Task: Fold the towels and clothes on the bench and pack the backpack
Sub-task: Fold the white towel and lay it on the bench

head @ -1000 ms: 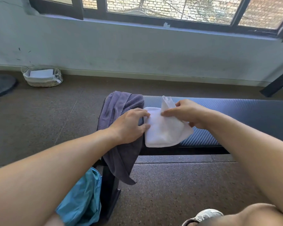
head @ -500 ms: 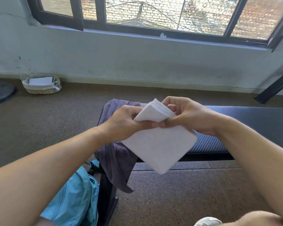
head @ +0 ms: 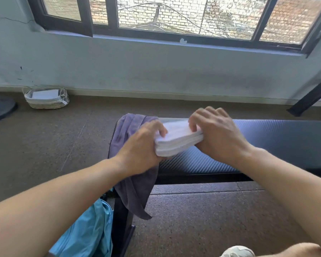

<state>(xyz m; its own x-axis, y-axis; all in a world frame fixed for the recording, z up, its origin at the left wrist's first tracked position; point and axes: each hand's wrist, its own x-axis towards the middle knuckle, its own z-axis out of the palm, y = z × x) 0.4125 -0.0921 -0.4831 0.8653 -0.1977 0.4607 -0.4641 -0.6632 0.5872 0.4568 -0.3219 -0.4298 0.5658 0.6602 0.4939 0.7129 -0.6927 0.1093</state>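
1. Head view: both hands hold a folded white towel [head: 176, 140] just above the padded worktop [head: 267, 138]. The left hand [head: 141, 147] has its fingers closed around the near-left corner; the right hand [head: 217, 132] has its fingers curled over the far edge, gripping it.
2. The folded layers are held only at the edges, so a loosened pinch would likely let them fan open.
3. A purple garment [head: 132, 164] hangs unfolded over the worktop end; much of its cloth hangs off the edge, so a nudge could drag it to the floor.
4. The blue backpack [head: 89, 230] sits low beside the worktop leg; a one-handed transfer may undo the fold.
5. No brand, label or writing is readable.
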